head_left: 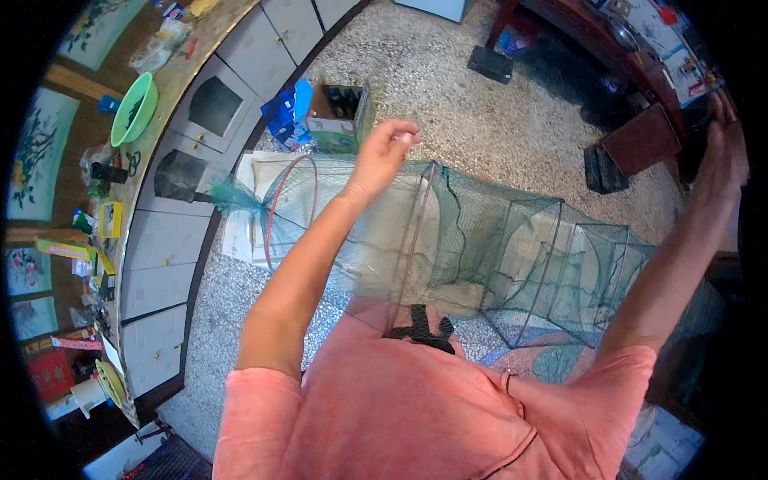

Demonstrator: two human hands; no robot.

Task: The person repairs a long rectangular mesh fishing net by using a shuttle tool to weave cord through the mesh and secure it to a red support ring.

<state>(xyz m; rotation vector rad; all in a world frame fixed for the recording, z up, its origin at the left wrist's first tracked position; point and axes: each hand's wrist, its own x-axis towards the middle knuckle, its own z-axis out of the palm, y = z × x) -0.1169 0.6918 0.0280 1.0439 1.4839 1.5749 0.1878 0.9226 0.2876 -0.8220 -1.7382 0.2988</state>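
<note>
A long green mesh net trap (472,240) with dark square frames stretches across in front of me from left to right. At its left end stands a reddish hoop (270,210), and beyond it the mesh gathers into a bunched tail (232,197). My left hand (382,154) is raised over the net's far edge, fingers curled and closed; anything inside them is too small to make out. My right hand (726,140) reaches out at the far right rim, its fingers looking straight, with nothing visible in it. The right forearm passes in front of the net's right end.
An open carton (340,120) holding dark bottles stands on the speckled floor beyond my left hand. White cabinets (164,248) line the left, with a green basin (134,110) on the counter. Dark boxes (606,170) and a reddish-brown table (560,16) are at the far right.
</note>
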